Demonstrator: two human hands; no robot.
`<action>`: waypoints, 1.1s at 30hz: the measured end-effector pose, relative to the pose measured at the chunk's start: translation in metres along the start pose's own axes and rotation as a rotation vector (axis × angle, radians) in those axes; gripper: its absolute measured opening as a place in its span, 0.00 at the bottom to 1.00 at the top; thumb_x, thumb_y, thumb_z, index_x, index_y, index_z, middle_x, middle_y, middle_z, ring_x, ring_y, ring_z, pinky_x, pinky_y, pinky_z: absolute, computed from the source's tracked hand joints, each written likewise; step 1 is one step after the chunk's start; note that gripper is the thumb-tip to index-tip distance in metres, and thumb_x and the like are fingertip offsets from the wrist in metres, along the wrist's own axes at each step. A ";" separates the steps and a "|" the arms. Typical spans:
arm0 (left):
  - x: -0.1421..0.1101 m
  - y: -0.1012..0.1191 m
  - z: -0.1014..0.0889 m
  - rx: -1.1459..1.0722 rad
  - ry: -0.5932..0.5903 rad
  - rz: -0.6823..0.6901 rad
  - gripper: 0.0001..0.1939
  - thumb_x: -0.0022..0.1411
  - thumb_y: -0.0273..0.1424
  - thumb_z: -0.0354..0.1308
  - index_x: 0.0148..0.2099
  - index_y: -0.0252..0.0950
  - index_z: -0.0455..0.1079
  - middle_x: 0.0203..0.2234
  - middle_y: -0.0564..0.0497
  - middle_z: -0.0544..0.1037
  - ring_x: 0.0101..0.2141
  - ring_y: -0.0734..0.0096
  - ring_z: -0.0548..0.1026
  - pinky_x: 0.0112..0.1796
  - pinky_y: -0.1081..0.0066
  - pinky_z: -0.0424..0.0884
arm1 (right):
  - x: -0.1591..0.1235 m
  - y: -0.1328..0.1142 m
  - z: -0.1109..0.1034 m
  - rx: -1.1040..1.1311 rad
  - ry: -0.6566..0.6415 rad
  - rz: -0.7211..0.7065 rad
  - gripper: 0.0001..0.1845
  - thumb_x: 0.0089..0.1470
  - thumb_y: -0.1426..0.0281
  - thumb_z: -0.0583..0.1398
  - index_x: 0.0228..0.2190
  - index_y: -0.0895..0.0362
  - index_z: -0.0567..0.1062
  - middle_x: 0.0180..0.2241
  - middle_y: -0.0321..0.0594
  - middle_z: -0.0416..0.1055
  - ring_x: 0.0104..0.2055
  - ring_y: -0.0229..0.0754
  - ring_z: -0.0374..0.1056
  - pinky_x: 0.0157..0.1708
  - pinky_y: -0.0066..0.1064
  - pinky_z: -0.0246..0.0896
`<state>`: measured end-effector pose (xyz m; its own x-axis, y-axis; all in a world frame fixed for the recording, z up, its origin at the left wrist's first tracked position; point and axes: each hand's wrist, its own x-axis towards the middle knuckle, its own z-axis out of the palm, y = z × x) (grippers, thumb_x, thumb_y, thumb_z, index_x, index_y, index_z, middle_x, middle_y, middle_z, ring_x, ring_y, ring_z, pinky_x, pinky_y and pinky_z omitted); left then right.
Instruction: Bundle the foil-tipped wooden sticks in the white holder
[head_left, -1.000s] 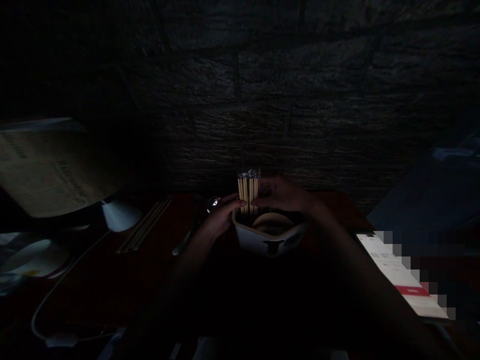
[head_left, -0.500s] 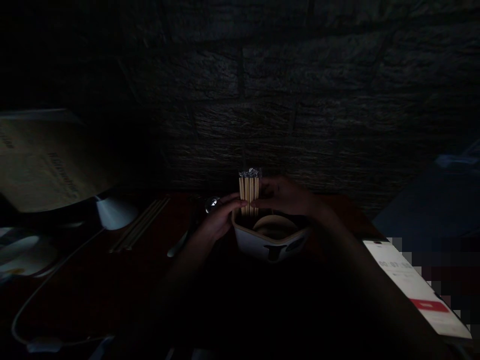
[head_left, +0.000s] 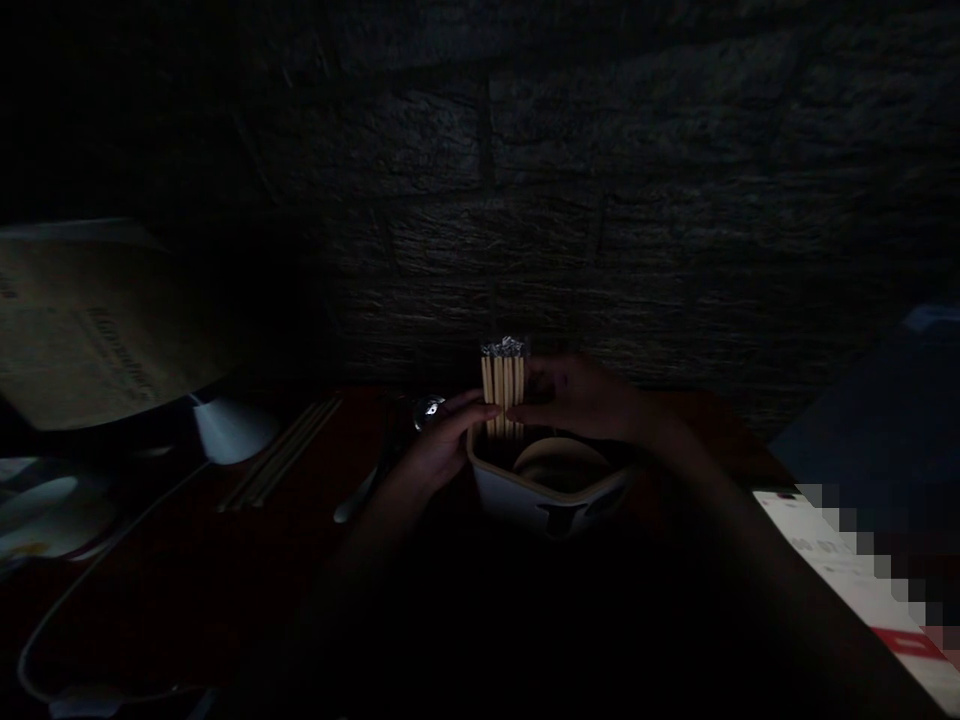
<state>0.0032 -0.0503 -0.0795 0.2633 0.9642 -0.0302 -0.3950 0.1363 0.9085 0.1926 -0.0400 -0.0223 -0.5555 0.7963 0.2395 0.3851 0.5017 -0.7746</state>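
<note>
The scene is very dark. A bundle of pale wooden sticks [head_left: 504,390] with a crinkled foil top stands upright in the far left corner of a white holder [head_left: 525,495] with a dark mark on its front. My left hand [head_left: 442,440] pinches the bundle from the left. My right hand [head_left: 577,398] closes on it from the right. A tan curved piece [head_left: 555,452] lies inside the holder.
A spoon [head_left: 360,492] and long thin sticks [head_left: 281,452] lie on the dark red table [head_left: 225,560] at left. A white lamp base [head_left: 229,430], a cable [head_left: 97,590] and a printed sheet [head_left: 97,330] sit further left. A lit screen [head_left: 862,590] glows at right. A brick wall [head_left: 525,200] stands behind.
Both hands keep their hold on the stick bundle. The view has drifted a little, so the holder and hands sit slightly further right and the lit screen lower right.
</note>
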 end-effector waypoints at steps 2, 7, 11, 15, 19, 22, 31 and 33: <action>0.000 0.000 0.001 0.004 0.007 0.000 0.14 0.44 0.28 0.68 0.37 0.35 0.78 0.33 0.49 0.82 0.36 0.60 0.79 0.39 0.66 0.71 | 0.000 -0.001 0.000 0.005 0.006 0.018 0.16 0.48 0.67 0.66 0.41 0.56 0.77 0.38 0.41 0.78 0.40 0.47 0.73 0.39 0.35 0.68; -0.001 -0.001 0.000 0.087 0.099 0.060 0.16 0.44 0.31 0.69 0.39 0.35 0.78 0.33 0.49 0.83 0.38 0.57 0.79 0.41 0.62 0.71 | -0.001 -0.004 0.000 0.067 -0.023 0.039 0.20 0.48 0.70 0.66 0.45 0.56 0.74 0.41 0.41 0.77 0.43 0.46 0.73 0.41 0.35 0.68; -0.005 -0.003 -0.002 0.286 0.187 0.249 0.15 0.47 0.35 0.70 0.38 0.38 0.79 0.36 0.50 0.82 0.41 0.58 0.78 0.43 0.65 0.70 | -0.005 -0.007 -0.004 0.242 -0.094 0.046 0.24 0.47 0.70 0.67 0.48 0.55 0.72 0.43 0.41 0.77 0.43 0.45 0.73 0.42 0.35 0.69; -0.005 -0.008 -0.004 0.367 0.223 0.346 0.11 0.49 0.37 0.69 0.36 0.39 0.79 0.34 0.51 0.82 0.41 0.59 0.77 0.45 0.65 0.69 | -0.008 -0.013 -0.009 0.368 -0.145 0.105 0.25 0.47 0.67 0.68 0.48 0.56 0.72 0.41 0.41 0.77 0.42 0.44 0.74 0.40 0.34 0.69; -0.001 -0.016 -0.008 0.298 0.212 0.337 0.10 0.51 0.37 0.68 0.36 0.40 0.80 0.35 0.51 0.82 0.44 0.59 0.76 0.47 0.64 0.68 | -0.007 -0.018 -0.010 0.373 -0.113 0.119 0.21 0.47 0.63 0.68 0.44 0.56 0.76 0.41 0.42 0.77 0.43 0.44 0.73 0.45 0.36 0.67; 0.001 -0.018 -0.010 0.219 0.172 0.284 0.10 0.51 0.37 0.68 0.36 0.40 0.80 0.35 0.50 0.82 0.44 0.58 0.77 0.47 0.64 0.68 | -0.006 -0.019 -0.010 0.344 -0.095 0.086 0.18 0.49 0.62 0.66 0.41 0.56 0.78 0.41 0.42 0.77 0.44 0.45 0.72 0.48 0.38 0.65; -0.001 -0.015 -0.003 0.155 0.170 0.248 0.10 0.49 0.33 0.69 0.35 0.38 0.80 0.34 0.49 0.83 0.44 0.57 0.77 0.45 0.64 0.68 | -0.004 -0.011 -0.006 0.309 -0.029 0.064 0.17 0.49 0.62 0.66 0.40 0.57 0.79 0.39 0.41 0.78 0.43 0.45 0.73 0.45 0.37 0.66; -0.001 -0.015 -0.001 0.137 0.192 0.243 0.10 0.47 0.33 0.70 0.34 0.37 0.80 0.32 0.49 0.82 0.44 0.57 0.77 0.45 0.64 0.68 | -0.003 -0.010 -0.005 0.309 -0.032 0.055 0.17 0.49 0.62 0.67 0.40 0.57 0.79 0.40 0.42 0.78 0.43 0.45 0.73 0.45 0.38 0.66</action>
<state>0.0074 -0.0533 -0.0933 0.0001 0.9918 0.1281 -0.3005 -0.1222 0.9459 0.1940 -0.0458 -0.0124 -0.5645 0.8061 0.1776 0.1755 0.3275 -0.9284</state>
